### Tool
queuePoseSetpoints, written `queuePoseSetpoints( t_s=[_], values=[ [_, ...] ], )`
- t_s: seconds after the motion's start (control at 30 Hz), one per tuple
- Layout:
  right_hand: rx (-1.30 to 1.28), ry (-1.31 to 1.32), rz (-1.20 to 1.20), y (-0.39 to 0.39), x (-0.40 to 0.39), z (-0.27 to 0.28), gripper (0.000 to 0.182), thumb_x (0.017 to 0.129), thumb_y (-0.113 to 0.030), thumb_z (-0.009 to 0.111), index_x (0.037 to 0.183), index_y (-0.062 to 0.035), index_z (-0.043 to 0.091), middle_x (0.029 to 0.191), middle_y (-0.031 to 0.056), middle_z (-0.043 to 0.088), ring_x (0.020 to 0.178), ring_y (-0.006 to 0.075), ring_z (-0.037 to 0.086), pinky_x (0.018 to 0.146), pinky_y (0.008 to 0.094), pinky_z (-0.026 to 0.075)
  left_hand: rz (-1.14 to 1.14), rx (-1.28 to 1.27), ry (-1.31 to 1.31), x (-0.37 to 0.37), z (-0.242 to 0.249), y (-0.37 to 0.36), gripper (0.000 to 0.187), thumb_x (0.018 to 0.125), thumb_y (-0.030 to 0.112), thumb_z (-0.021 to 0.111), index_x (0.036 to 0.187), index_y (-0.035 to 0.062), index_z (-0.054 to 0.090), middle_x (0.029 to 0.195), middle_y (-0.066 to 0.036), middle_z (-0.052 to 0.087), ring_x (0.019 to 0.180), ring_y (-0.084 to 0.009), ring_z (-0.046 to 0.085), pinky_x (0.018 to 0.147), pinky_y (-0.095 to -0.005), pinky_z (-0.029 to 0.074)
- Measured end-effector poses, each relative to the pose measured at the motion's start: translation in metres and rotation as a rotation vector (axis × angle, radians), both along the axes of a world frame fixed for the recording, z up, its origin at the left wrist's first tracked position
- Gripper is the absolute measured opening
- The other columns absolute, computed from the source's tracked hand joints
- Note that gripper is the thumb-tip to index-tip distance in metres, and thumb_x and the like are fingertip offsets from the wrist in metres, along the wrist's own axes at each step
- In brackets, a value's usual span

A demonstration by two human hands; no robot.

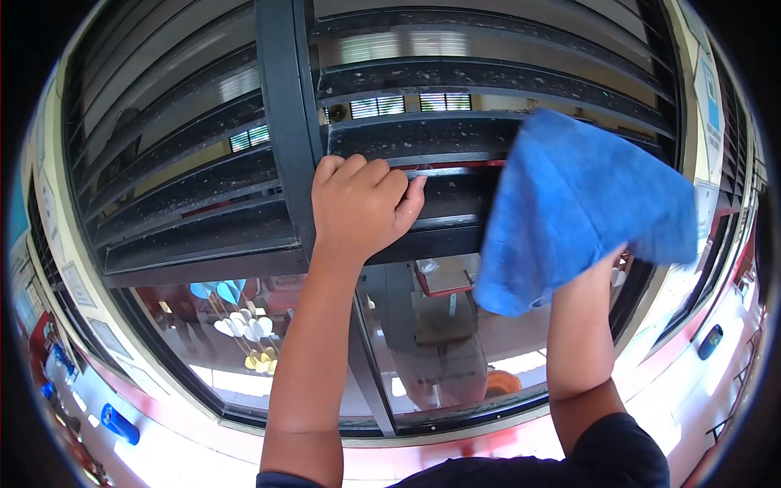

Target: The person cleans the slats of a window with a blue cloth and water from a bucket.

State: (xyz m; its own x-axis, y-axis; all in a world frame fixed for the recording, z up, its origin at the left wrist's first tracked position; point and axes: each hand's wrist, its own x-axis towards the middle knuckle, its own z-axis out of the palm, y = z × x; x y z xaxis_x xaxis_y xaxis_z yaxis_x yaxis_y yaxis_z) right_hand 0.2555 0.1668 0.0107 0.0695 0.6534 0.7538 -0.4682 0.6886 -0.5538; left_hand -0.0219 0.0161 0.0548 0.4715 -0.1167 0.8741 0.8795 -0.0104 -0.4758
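Note:
My left hand (pixel 366 203) is closed over the edge of a dark louver slat (pixel 455 193), right beside the upright window post (pixel 286 122). Its fingers curl over the top and the thumb lies to the right. A blue cloth (pixel 582 203) drapes over my right hand, hiding its fingers, and hangs in front of the right-hand slats. The cloth is slightly blurred, with its lower left corner hanging down past the bottom slat. Pale specks dot several of the dark slats (pixel 390 142).
Glass panes (pixel 439 342) fill the window below the louvers. Heart-shaped paper decorations (pixel 244 327) show at the lower left pane. A blue bin (pixel 119 424) stands on the floor far left, and a dark bin (pixel 710 342) far right.

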Motion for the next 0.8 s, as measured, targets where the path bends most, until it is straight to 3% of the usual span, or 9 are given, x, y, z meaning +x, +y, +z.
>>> queuePoseSetpoints(
  t_s=[0.27, 0.33, 0.4, 0.43, 0.5, 0.6, 0.63, 0.7, 0.8],
  values=[
    [0.041, 0.56, 0.967, -0.033, -0.067, 0.073, 0.061, 0.101, -0.058, 0.043, 0.133, -0.0094, 0.061, 0.13, 0.0158, 0.063, 0.12, 0.0375, 0.059, 0.107, 0.0531, 0.048, 0.109, -0.047, 0.032, -0.003, -0.001, -0.003, 0.029, 0.075, 0.024, 0.08, 0.058, 0.0146, 0.059, 0.063, 0.001, 0.056, 0.063, -0.019, 0.053, 0.069, -0.0371, 0.038],
    [0.018, 0.651, 0.926, -0.049, -0.069, 0.093, 0.064, 0.102, -0.058, 0.039, 0.135, -0.0081, 0.059, 0.134, 0.0167, 0.061, 0.125, 0.0372, 0.056, 0.111, 0.051, 0.046, 0.06, -0.011, 0.027, -0.001, 0.0, 0.001, 0.031, 0.075, 0.02, 0.08, 0.057, 0.0136, 0.055, 0.061, 0.0, 0.053, 0.061, -0.0201, 0.051, 0.067, -0.0365, 0.037],
    [-0.072, 0.67, 0.533, -0.065, -0.084, 0.116, 0.067, 0.106, -0.056, 0.029, 0.142, -0.005, 0.055, 0.143, 0.0198, 0.057, 0.133, 0.0373, 0.053, 0.117, 0.0483, 0.042, 0.037, 0.005, 0.017, -0.001, -0.001, 0.004, 0.032, 0.075, 0.018, 0.079, 0.056, 0.0133, 0.053, 0.06, 0.0, 0.051, 0.06, -0.0204, 0.051, 0.066, -0.036, 0.036],
    [-0.02, 0.817, 0.699, -0.069, -0.095, 0.126, 0.065, 0.105, -0.053, 0.028, 0.142, -0.0074, 0.055, 0.148, 0.017, 0.055, 0.134, 0.0371, 0.053, 0.115, 0.0467, 0.042, 0.042, 0.01, 0.012, -0.001, 0.0, 0.005, 0.032, 0.075, 0.018, 0.079, 0.056, 0.0135, 0.053, 0.059, 0.0, 0.051, 0.059, -0.0201, 0.051, 0.066, -0.0358, 0.036],
    [-0.079, 0.808, 0.759, -0.077, -0.134, 0.126, 0.065, 0.1, -0.06, 0.036, 0.137, -0.0107, 0.058, 0.141, 0.0118, 0.058, 0.124, 0.0323, 0.054, 0.11, 0.0443, 0.045, 0.071, 0.003, 0.016, -0.004, -0.002, 0.004, 0.029, 0.074, 0.019, 0.079, 0.057, 0.014, 0.056, 0.061, 0.001, 0.053, 0.06, -0.02, 0.052, 0.066, -0.0362, 0.037],
    [-0.268, 0.775, 1.034, -0.091, -0.196, 0.125, 0.049, 0.104, -0.054, 0.047, 0.137, -0.0194, 0.059, 0.14, 0.0067, 0.06, 0.121, 0.0275, 0.056, 0.104, 0.0387, 0.046, 0.041, -0.004, -0.02, -0.005, -0.01, 0.0, 0.02, 0.073, 0.021, 0.08, 0.063, 0.0145, 0.064, 0.066, 0.0, 0.058, 0.064, -0.0213, 0.054, 0.069, -0.0375, 0.04],
    [-0.051, 0.729, 1.159, -0.1, -0.225, 0.127, 0.06, 0.1, -0.066, 0.048, 0.137, -0.0195, 0.058, 0.136, 0.0063, 0.059, 0.119, 0.0276, 0.054, 0.105, 0.0389, 0.047, -0.028, 0.016, -0.072, -0.003, -0.017, -0.004, 0.017, 0.072, 0.021, 0.08, 0.066, 0.0143, 0.065, 0.068, -0.001, 0.058, 0.065, -0.0223, 0.055, 0.07, -0.0376, 0.041],
    [-0.104, 0.598, 1.214, -0.122, -0.214, 0.136, 0.074, 0.096, -0.076, 0.044, 0.141, -0.0191, 0.055, 0.14, 0.0085, 0.058, 0.123, 0.0304, 0.053, 0.111, 0.0449, 0.043, -0.007, -0.05, -0.084, -0.016, -0.029, -0.012, 0.012, 0.072, 0.018, 0.08, 0.077, 0.0125, 0.07, 0.073, -0.003, 0.059, 0.068, -0.0254, 0.057, 0.073, -0.0383, 0.044],
    [-0.07, 0.531, 1.362, -0.118, -0.165, 0.124, 0.076, 0.096, -0.076, 0.039, 0.146, -0.0191, 0.053, 0.147, 0.0104, 0.055, 0.131, 0.0339, 0.051, 0.114, 0.0485, 0.04, 0.034, -0.05, -0.059, -0.017, -0.025, -0.009, 0.013, 0.072, 0.017, 0.079, 0.073, 0.012, 0.067, 0.072, -0.003, 0.058, 0.07, -0.0251, 0.058, 0.072, -0.0386, 0.043]
  ],
)
